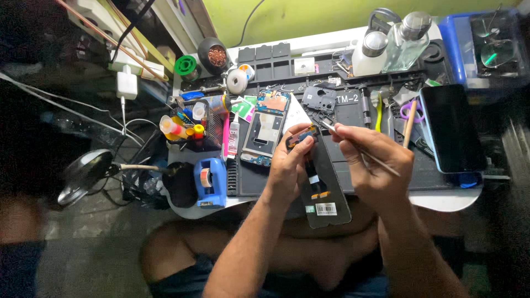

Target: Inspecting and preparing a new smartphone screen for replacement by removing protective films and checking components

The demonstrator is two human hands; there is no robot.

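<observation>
Phone screen panel [323, 193] sits in our left hand [290, 163], back side up, tilted toward us and overhanging the near edge of the tabletop [441, 200]. Left hand is closed around its upper end, thumb and fingers pinching a small blue-orange circuit part [301, 136] against the top edge, likely to keep it steady for fine work. Right hand [372, 160] is closed in a pen grip on thin metal tweezers [361, 150], tip aimed at that part, just right of the left fingertips. Just beyond the left hand lies an opened phone frame [266, 128] on the dark work mat [353, 113]. Right of the right hand: a dark-screened phone [452, 129], well apart. Left of the left hand: blue tape dispenser [211, 181] and a cup of tools [190, 124]. Two bottles [392, 44] stand far beyond both hands.
</observation>
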